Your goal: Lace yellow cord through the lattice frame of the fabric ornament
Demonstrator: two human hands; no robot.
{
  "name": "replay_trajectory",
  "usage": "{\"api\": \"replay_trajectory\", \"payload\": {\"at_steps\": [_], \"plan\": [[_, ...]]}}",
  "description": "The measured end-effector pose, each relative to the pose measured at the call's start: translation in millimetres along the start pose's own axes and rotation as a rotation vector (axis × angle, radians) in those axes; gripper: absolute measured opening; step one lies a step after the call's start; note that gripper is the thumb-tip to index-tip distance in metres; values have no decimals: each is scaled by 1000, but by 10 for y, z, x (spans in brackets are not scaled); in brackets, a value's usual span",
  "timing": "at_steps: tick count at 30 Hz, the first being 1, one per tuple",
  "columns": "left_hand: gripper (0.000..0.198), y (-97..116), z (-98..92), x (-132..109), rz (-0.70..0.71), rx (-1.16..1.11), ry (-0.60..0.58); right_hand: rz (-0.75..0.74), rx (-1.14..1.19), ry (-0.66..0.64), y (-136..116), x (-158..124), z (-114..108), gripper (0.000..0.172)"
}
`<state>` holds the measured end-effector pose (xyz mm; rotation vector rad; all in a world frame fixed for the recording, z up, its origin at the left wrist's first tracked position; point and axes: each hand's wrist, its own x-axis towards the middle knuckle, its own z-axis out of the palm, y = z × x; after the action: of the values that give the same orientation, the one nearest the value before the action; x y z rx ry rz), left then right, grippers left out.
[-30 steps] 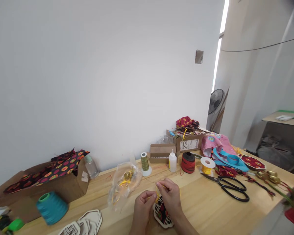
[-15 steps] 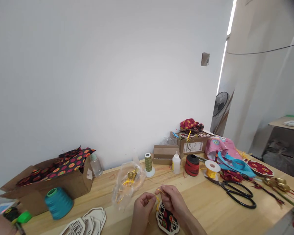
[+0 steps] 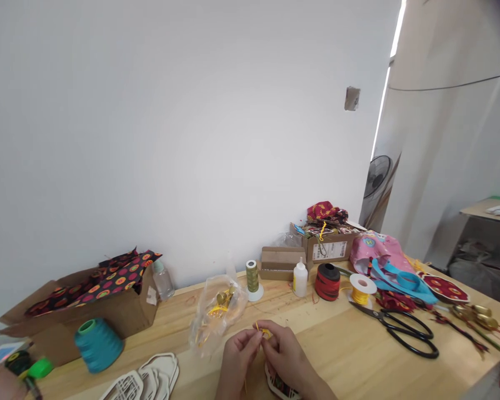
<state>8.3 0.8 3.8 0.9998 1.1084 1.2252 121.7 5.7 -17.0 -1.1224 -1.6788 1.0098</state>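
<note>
My left hand [image 3: 239,355] pinches a thin yellow cord [image 3: 266,333] near the front middle of the table. My right hand [image 3: 282,351] meets it there, its fingers closed on the same cord, which loops up between the fingertips. Beneath my right hand lies a pale wooden fretwork plaque [image 3: 275,384] backed with dark patterned fabric; the hand covers most of it. A strand of the cord hangs below my left fingers. Left of my hands, several bare wooden plaque frames [image 3: 160,373] overlap on the table.
Behind my hands stand a clear bag with brass bells [image 3: 220,311], a green thread spool [image 3: 252,279], a glue bottle [image 3: 300,279] and a red cord roll [image 3: 327,284]. Black scissors [image 3: 404,328] lie right, near a yellow cord spool [image 3: 362,289]. Left are a fabric-filled box [image 3: 104,311] and teal thread cone [image 3: 98,345].
My right hand has moved left and down against my left hand, and now covers more of the plaque. The cord between the fingers has drawn into a smaller loop.
</note>
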Motion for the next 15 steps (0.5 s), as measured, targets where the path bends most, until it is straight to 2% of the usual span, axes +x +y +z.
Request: {"api": "replay_trajectory", "payload": {"at_steps": [5, 15], "plan": [[27, -30, -48, 33, 4, 27, 4, -163, -437, 110, -96, -27, -89, 21], [16, -7, -84, 13, 85, 119, 45, -211, -555, 113, -127, -9, -119, 19]]}}
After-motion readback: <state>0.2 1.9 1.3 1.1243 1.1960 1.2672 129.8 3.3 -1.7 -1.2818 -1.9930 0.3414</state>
